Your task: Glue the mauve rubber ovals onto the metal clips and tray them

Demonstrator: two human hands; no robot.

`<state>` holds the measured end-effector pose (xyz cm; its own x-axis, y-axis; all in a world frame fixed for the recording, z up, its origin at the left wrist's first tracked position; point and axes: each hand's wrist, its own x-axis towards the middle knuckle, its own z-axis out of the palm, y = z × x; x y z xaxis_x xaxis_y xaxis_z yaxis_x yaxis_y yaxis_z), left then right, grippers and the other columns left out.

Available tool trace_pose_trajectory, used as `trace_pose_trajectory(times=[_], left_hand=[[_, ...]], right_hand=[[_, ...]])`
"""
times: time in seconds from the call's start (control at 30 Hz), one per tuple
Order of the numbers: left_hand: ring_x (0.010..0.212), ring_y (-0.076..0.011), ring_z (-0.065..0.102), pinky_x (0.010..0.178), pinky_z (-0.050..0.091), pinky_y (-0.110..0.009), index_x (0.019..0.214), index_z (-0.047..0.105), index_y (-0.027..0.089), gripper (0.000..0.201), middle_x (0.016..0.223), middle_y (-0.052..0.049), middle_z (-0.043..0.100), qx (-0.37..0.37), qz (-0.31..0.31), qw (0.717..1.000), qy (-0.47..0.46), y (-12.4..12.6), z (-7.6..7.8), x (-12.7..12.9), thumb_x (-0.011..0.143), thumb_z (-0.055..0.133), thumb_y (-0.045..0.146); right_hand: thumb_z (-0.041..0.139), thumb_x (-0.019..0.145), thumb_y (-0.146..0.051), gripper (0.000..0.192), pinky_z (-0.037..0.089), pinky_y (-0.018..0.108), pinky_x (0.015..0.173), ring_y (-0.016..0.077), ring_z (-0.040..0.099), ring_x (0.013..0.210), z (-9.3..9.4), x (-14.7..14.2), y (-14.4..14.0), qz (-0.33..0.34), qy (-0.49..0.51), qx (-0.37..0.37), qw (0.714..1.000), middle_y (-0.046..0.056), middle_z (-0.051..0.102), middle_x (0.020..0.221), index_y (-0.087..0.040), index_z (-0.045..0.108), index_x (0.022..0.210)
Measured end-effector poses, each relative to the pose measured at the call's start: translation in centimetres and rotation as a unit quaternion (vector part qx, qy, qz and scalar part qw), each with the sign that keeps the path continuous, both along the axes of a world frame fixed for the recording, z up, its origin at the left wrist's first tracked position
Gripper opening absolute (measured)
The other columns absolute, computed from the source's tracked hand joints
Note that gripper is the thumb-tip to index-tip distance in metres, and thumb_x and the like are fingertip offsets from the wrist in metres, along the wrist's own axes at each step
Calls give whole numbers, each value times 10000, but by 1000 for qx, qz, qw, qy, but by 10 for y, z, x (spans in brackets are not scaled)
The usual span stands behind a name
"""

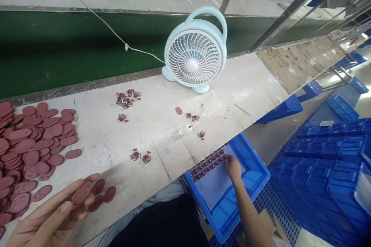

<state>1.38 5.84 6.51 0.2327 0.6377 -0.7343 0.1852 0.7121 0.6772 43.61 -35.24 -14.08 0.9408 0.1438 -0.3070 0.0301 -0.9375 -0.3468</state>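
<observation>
My left hand (55, 216) is at the lower left, its thumb and fingers closed on a flat reddish-brown oval piece (82, 192) with small holes. A few loose ovals (110, 194) lie on the bench just past its fingertips. Over a blue crate (255, 162) at the bench's front edge, my right hand (233, 168) pinches a small reddish-brown figure (225, 156) at the end of a row. Rows of similar figures (207, 164) stand on a white sheet (218, 183) inside the crate. My fingers partly hide the pinched one.
A big heap of oval pieces (31, 139) covers the bench's left end. Small brown-and-white clusters (127, 98) lie mid-bench, more (140, 156) nearer me. A light-blue fan (194, 58) stands at the back, its cord (107, 25) crossing the green belt (72, 54). Blue crates (321, 181) are stacked right.
</observation>
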Motion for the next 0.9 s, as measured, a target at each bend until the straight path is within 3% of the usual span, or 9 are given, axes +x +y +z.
trace_pose_trajectory(times=[0.2,0.4,0.5,0.6,0.67,0.77,0.8,0.83,0.9], left_hand=[[793,-174,723,611,562,-231,1003,787,405,252,1047,136,802,21,14,1000,-17,-8,7,6,756,837,406],[760,-214,750,525,574,-175,948,799,298,469,1073,0,811,-42,96,993,-45,-27,-4,5,509,966,306],[775,-234,762,516,577,-182,942,778,262,465,993,-56,809,-67,93,988,-108,-48,-4,23,518,968,245],[671,-171,734,484,553,-183,990,752,271,383,997,-44,781,-63,78,975,-198,-67,-3,46,648,908,206],[667,-165,734,439,520,-161,1036,745,285,398,1023,-45,773,-61,43,962,-264,-75,-4,57,681,882,168],[781,-198,766,476,542,-161,1063,745,271,350,1117,-71,762,-58,20,942,-330,-81,-7,62,741,843,175],[823,-212,772,497,555,-166,1064,747,261,302,1153,-83,756,-59,20,936,-345,-82,-7,62,777,819,201],[863,-226,775,512,562,-170,1060,749,251,249,1184,-94,750,-63,22,932,-357,-82,-7,61,816,790,227],[939,-245,772,532,562,-162,1026,756,232,152,1204,-108,752,-74,33,925,-371,-82,-6,59,878,732,253]], right_hand=[[647,966,-345,293,571,440,885,228,662,1032,30,-6,25,-76,-18,72,994,83,654,1206,-163,633,1196],[614,964,-428,273,544,311,681,155,628,753,104,-32,85,-165,-70,275,945,9,631,884,-169,609,1050],[537,960,-547,333,443,222,497,106,495,550,150,-74,131,-144,14,409,901,-59,464,667,-221,566,896],[488,941,-645,485,309,200,316,82,355,398,182,-114,181,-101,219,472,848,-61,419,581,-188,638,879],[479,934,-684,587,254,167,249,63,344,384,189,-125,214,-128,437,539,708,-40,489,639,-142,655,1076],[571,939,-600,613,355,105,278,51,487,474,180,-119,260,-208,638,633,386,-6,577,803,-123,505,1319],[590,954,-536,546,400,98,311,52,517,496,175,-114,272,-219,648,650,330,-17,574,794,-138,491,1313],[592,970,-477,450,431,100,339,55,526,497,173,-111,281,-222,649,661,304,-36,556,755,-157,501,1274],[572,992,-410,286,457,119,370,61,513,476,175,-110,290,-217,650,663,302,-66,512,681,-189,537,1170]])
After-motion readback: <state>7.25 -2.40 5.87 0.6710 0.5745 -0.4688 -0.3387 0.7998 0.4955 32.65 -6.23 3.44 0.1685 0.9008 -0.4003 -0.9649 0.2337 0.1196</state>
